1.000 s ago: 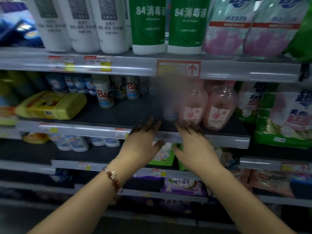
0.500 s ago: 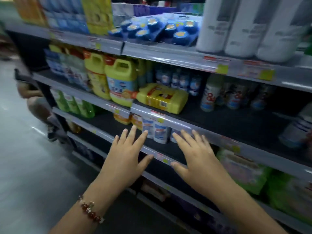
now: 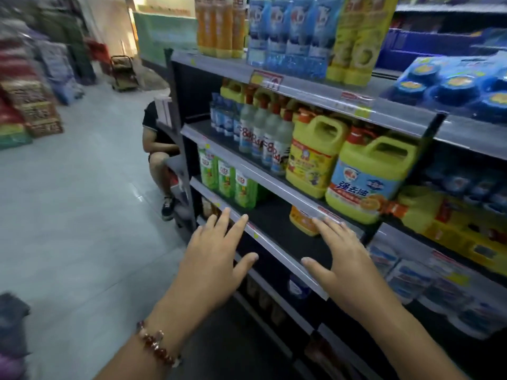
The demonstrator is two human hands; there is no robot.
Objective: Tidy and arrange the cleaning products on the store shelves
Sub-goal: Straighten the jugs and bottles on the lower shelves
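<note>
My left hand [image 3: 212, 259] and my right hand [image 3: 340, 259] hover open, fingers spread, in front of a dark shelf board [image 3: 277, 215], holding nothing. On that board stand green refill pouches [image 3: 227, 178] at the left and an orange bottle [image 3: 301, 220] just beyond my right fingertips. One shelf up, two yellow detergent jugs [image 3: 367, 174] stand beside a row of pale disinfectant bottles [image 3: 263, 138] with red caps. A yellow jug [image 3: 450, 220] lies on its side to the right of them.
A person [image 3: 157, 149] crouches at the shelf's left end. The top shelf carries orange bottles [image 3: 219, 23], blue pouches [image 3: 288, 34] and yellow pouches [image 3: 356, 39]. Blue round packs [image 3: 452, 80] lie at upper right. Stacked goods [image 3: 30, 86] line the aisle's far left, and a cart [image 3: 123, 72] stands behind.
The view has swung left along the shelves, from the pink bottles past the fallen yellow jug to the shelf's end. Both hands stayed open and moved left with it.
</note>
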